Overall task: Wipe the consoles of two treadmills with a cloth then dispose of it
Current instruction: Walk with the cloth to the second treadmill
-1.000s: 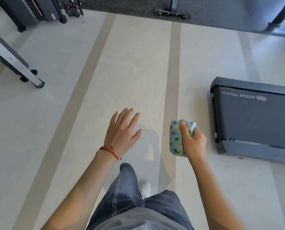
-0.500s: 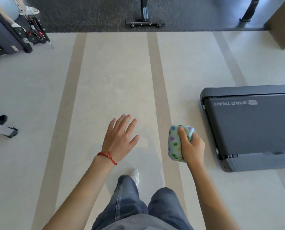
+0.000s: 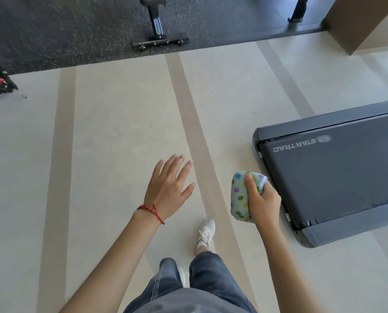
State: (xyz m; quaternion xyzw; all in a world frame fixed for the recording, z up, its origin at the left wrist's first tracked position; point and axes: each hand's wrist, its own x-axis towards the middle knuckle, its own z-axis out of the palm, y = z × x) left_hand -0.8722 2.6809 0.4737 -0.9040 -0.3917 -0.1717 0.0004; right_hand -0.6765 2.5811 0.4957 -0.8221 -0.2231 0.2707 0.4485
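Bare forearms, no sleeves visible. Red braided cord bracelet [image 3: 151,211] with knotted tail at wrist of left hand [image 3: 168,188]; nothing worn on right hand [image 3: 262,203]. Loose faded blue denim jeans [image 3: 211,274], grey garment hem [image 3: 188,307] at lower edge, white lace-up sneaker [image 3: 205,234].

Cloth [image 3: 241,195]: pale blue terry, printed with multicoloured dots (green, yellow, purple, blue, orange); folded into a compact thick wad, long axis roughly vertical in the head view. Held in the air above the pale floor, gripped by the right hand [image 3: 262,201], index finger lying over its top face, remaining fingers wrapped behind

Treadmill [image 3: 337,175]: dark grey deck, rear end visible at the right, lying flat on the floor; belt bears white "STAR TRAC" lettering, seen upside down. Console not visible. Cloth just beside its left edge
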